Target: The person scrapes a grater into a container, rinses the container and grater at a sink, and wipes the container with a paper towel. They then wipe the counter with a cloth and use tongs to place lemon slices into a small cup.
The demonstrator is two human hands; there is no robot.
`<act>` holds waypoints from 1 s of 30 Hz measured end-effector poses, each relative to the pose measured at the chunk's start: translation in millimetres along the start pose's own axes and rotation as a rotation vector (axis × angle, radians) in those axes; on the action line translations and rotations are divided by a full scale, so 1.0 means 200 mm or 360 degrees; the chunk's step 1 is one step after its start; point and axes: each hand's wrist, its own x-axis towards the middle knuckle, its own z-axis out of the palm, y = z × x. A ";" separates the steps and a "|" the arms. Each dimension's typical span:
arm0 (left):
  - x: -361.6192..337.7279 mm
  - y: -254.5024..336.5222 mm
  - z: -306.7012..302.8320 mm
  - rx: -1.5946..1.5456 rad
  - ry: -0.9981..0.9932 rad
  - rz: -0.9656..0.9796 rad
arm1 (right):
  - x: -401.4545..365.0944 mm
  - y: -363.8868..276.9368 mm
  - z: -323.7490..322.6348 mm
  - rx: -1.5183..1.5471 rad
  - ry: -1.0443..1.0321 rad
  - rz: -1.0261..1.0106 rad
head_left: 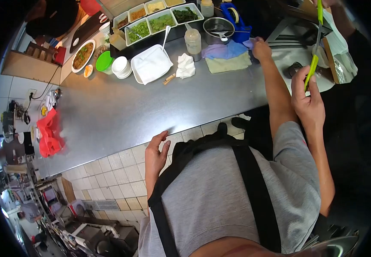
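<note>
My left hand [156, 150] hangs by the front edge of the steel counter [151, 107], fingers slightly curled and apart, holding nothing. My right arm reaches across the counter, and my right hand [261, 49] is closed on the corner of a blue and purple cloth [224, 50]. That cloth lies bunched beside a folded pale green cloth [228, 64]. Behind them stand a small metal pot [218, 26] and a blue tape dispenser [237, 19]. A squeeze bottle [192, 43] and a crumpled white napkin [186, 66] are to the left.
At right, another person's hand [309, 88] holds a tool with green ends and a metal middle [316, 47], close by my right arm. White trays of chopped greens [161, 22] line the back. A white dish [152, 64], small bowls [121, 66] and a plate of food [84, 55] stand leftward.
</note>
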 end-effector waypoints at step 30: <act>0.28 0.09 0.07 0.0246 -0.0297 0.0389 | -0.73 -0.19 -0.72 0.0688 0.0251 -0.0032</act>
